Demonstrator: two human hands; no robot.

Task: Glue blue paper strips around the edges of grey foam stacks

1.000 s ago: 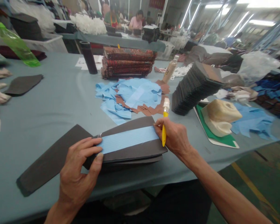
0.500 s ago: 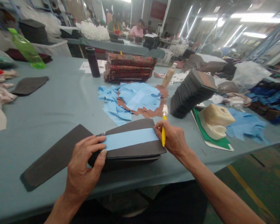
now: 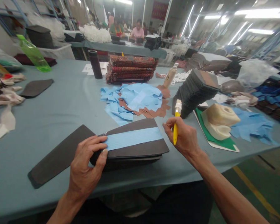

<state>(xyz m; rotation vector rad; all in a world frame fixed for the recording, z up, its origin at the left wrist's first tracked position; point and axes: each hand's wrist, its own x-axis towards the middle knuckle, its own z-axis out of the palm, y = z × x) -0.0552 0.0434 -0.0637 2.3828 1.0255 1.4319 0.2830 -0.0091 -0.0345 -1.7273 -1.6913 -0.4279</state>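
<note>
A light-blue fabric strip (image 3: 135,137) lies along the top of a stack of dark grey panels (image 3: 140,151) near the table's front edge. My left hand (image 3: 90,161) clasps the stack's left end, its fingertips on the strip's end and its thumb at the near edge. In my right hand (image 3: 184,135) is a yellow-handled glue brush (image 3: 175,132), its whitish bristles pointing up. That hand hovers just off the strip's right end, thumb and forefinger together. Another dark panel (image 3: 60,155) lies at the left, partly behind my left hand.
Beyond the stack are blue fabric pieces (image 3: 141,96) over brown ones (image 3: 157,111). A tall dark stack (image 3: 193,91) leans at right, near a cream plastic container (image 3: 220,116) on a green board (image 3: 207,133). A dark flask (image 3: 95,64) and patterned bundles (image 3: 132,70) stand farther back.
My right hand, with the brush, has come away from the strip's right end and moved to the right. My left hand stays on the stack. The view has shifted slightly.
</note>
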